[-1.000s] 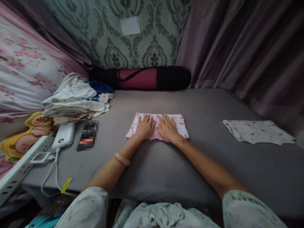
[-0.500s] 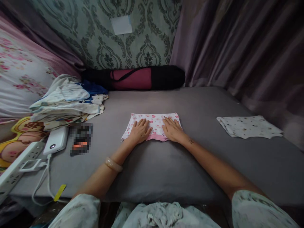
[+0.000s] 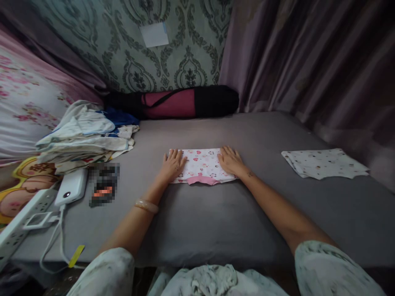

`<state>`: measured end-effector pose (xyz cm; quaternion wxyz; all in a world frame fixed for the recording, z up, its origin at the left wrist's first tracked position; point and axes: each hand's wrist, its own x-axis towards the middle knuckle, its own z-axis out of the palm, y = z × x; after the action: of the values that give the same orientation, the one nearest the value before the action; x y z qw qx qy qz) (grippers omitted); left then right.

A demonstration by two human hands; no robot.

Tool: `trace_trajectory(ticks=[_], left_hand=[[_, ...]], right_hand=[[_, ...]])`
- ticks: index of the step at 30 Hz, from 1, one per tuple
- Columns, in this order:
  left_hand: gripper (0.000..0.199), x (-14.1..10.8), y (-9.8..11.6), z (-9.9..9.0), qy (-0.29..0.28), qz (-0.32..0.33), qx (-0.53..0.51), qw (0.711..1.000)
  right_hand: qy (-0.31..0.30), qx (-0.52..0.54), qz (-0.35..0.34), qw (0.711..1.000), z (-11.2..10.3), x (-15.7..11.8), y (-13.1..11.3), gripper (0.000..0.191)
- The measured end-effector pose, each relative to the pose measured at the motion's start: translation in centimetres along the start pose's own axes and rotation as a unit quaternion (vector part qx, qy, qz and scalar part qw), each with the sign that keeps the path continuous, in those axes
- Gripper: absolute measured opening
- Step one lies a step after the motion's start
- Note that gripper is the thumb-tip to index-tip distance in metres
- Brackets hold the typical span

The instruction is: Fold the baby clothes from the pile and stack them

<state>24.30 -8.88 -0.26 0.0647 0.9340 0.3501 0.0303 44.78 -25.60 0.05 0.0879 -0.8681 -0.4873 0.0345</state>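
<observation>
Grey sheeting carries the pink-edged printed cloth at centre! Left hand lies flat at its nine o'clock, right hand flat at three; farther toward nine, dark lettering on the yellow cushion blurs unreadable.

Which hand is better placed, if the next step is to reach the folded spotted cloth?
Probably the right hand: it rests on the right end of the pink-trimmed cloth, nearer the spotted cloth. The left hand lies on the opposite end, farther away.
</observation>
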Motion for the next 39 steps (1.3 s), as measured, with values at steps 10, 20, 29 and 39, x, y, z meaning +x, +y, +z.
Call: trace_trajectory(ticks=[10,20,29,39], left_hand=[[0.065,0.6,-1.7,1.3,0.042,-0.021,-0.069,0.997],[0.035,-1.5,-4.3,-2.8,-0.018,-0.19,-0.254,0.948],[0.035,-1.7,-3.6,-3.3,-0.055,-0.223,-0.335,0.914],[0.031,-0.7,0.5,-7.3,-0.009,-0.147,-0.375,0.915]], right_hand=[[0.058,0.159,0.046,0.985,0.7,0.0,0.9,0.053],[-0.043,0.502,0.232,0.832,-3.0,-3.6,2.5,0.019],[-0.125,0.542,0.281,0.782,-3.6,-3.6,1.8,0.023],[-0.083,0.569,0.237,0.783,-4.0,-4.8,2.9,0.009]])
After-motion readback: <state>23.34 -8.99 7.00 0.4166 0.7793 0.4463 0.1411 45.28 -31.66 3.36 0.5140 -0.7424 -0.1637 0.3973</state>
